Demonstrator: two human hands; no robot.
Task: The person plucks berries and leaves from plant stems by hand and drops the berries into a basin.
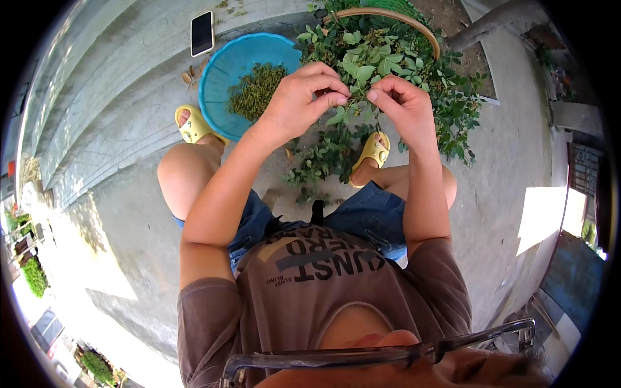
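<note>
My left hand [303, 102] is closed, thumb and forefinger pinched at a leafy sprig [364, 72] with small green berries. My right hand [405, 108] is also closed, its thumb and forefinger pinching the same sprig a little to the right. What lies right between the fingertips is too small to make out. Below and behind the hands spreads a heap of cut leafy branches [456, 123] bearing green berry clusters. To the left of the heap, a blue plastic basin [217, 58] holds a mound of small green berries [257, 89], partly behind my left hand.
A phone [202, 33] lies on the concrete steps [116, 84] beyond the basin. A curved basket handle [394, 14] arches over the branches. My feet, in yellow sandals [372, 150], stand beside the basin and the branches. More cut branches [323, 158] lie on the concrete floor between my legs.
</note>
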